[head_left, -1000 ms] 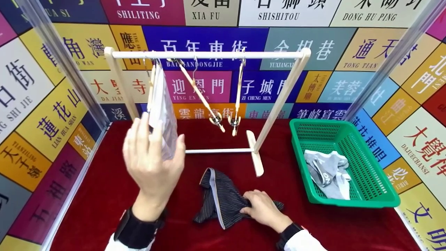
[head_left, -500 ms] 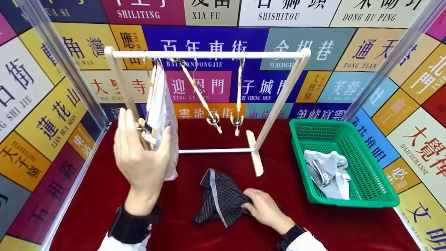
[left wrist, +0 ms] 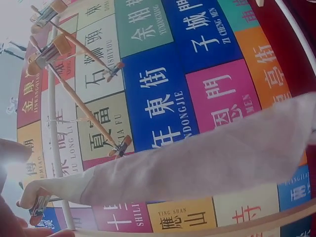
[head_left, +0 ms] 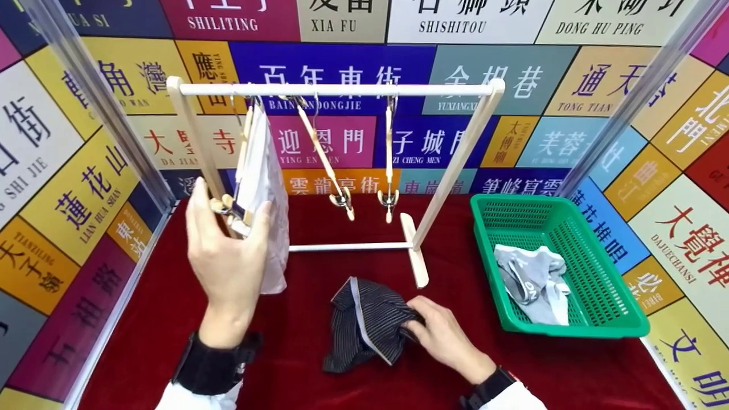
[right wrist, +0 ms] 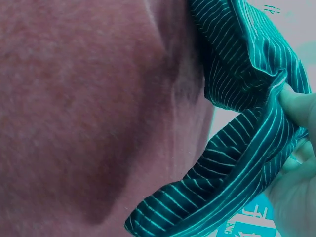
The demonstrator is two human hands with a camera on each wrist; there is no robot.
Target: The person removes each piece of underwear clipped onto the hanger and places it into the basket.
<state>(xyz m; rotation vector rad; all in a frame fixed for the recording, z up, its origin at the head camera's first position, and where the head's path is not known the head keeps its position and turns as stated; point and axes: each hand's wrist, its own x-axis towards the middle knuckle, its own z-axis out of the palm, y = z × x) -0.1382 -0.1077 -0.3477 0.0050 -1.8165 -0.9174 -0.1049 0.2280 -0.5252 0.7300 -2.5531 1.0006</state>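
Observation:
My right hand [head_left: 447, 333] pinches a bunched edge of a dark pinstriped garment [head_left: 373, 322] with a pale band, over the red cloth. The right wrist view shows the thumb pressed on the folded striped fabric [right wrist: 247, 148]. On the left, my left hand [head_left: 228, 259] is raised at the near end of a clip hanger [head_left: 242, 171], fingers extended and thumb apart. A whitish garment [head_left: 273, 210] hangs from that hanger. In the left wrist view, my fingers [left wrist: 12, 224] are close to the hanger's clip [left wrist: 39, 210] at the white garment's corner.
A wooden rack [head_left: 342, 89] stands at the back. Two more clip hangers, one tilted [head_left: 322, 154] and one upright [head_left: 389, 154], hang from its bar. To the right, a green basket [head_left: 603, 324] holds a grey-and-white garment [head_left: 532, 282]. Printed panels surround the red cloth [head_left: 296, 353].
My left hand has moved a little left and down from in front of the white garment, exposing the clip. My right hand has lifted the striped garment slightly. The middle hangers have swung slightly.

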